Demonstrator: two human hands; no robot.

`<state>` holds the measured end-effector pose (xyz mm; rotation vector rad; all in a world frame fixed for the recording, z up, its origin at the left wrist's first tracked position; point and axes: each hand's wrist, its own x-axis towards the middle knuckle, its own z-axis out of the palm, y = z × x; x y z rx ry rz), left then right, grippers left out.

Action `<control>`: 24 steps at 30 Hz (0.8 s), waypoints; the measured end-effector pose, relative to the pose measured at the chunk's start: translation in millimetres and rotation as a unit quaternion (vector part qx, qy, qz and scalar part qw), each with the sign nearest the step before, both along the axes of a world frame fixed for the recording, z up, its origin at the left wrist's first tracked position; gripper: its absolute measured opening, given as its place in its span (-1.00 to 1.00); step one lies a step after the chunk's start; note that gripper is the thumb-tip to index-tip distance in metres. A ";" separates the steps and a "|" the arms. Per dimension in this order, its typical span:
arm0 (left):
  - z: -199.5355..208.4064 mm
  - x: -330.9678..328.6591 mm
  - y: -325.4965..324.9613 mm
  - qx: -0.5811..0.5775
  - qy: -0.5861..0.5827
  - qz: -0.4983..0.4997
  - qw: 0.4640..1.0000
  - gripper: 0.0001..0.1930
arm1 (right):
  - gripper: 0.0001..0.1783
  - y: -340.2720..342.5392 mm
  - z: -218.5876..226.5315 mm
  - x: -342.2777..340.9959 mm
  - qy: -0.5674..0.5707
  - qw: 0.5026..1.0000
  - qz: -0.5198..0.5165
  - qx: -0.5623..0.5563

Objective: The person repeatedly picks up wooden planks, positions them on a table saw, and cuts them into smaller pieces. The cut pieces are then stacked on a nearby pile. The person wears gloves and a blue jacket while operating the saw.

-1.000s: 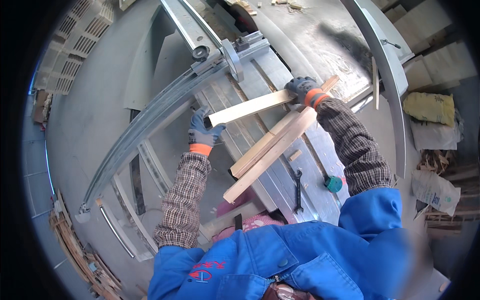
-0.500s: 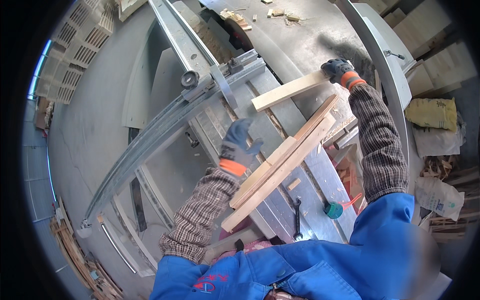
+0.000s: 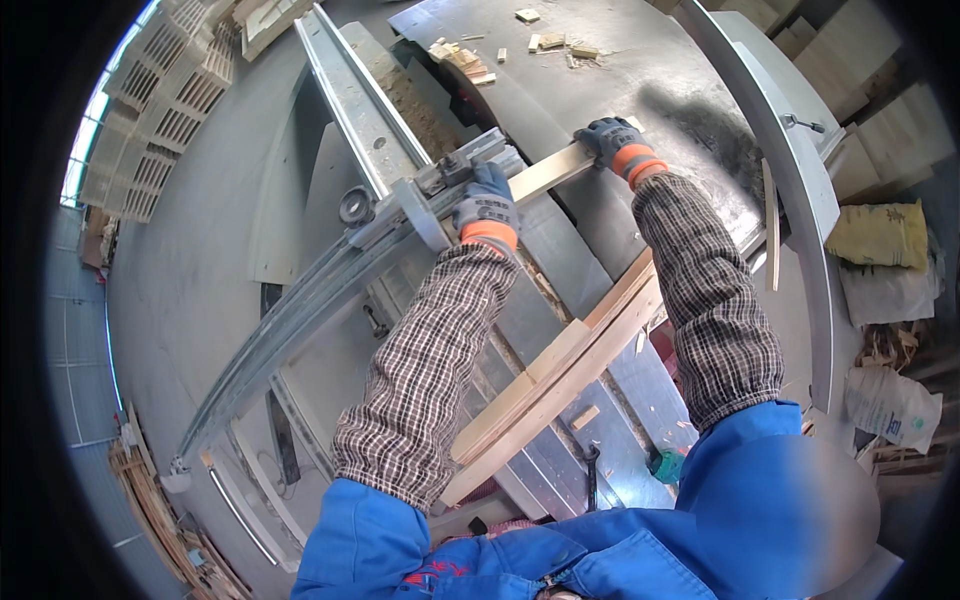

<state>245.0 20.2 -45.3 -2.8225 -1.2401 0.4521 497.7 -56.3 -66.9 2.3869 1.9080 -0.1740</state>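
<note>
A short pale wooden strip [image 3: 548, 173] lies across the metal machine table, against the metal fence [image 3: 495, 150] at its left end. My left hand [image 3: 487, 200], in a grey-blue glove with an orange cuff, is closed on that end; its fingertips are partly hidden. My right hand [image 3: 606, 145], gloved alike, grips the strip near its far right end. Nearer to me, several longer wooden strips [image 3: 570, 372] lie side by side at a slant over the slotted table [image 3: 545, 445], under and between my forearms.
A dark round blade [image 3: 468, 98] shows beyond the fence, with wood offcuts [image 3: 568, 45] behind it. A spanner [image 3: 592, 475], a small wood block [image 3: 585, 417] and a green round object [image 3: 665, 464] lie near my body. A curved-looking metal rail [image 3: 775, 130] runs along the right.
My left hand has moved up and forward onto the strip's left end. My right hand has shifted left with the strip, bringing it to the fence.
</note>
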 end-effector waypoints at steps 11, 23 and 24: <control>-17.2 7.0 7.3 0.007 -0.054 -0.031 0.998 -0.09 | -0.17 -1.9 -20.2 16.7 0.014 0.996 -0.034 0.077; -25.1 7.9 6.3 0.067 -0.051 -0.059 0.995 -0.23 | -0.20 -18.9 13.7 0.2 -0.031 0.996 -0.063 0.057; -19.3 13.1 3.1 0.036 -0.067 -0.043 0.996 -0.23 | -0.20 -17.1 16.1 4.2 -0.025 0.996 -0.078 0.015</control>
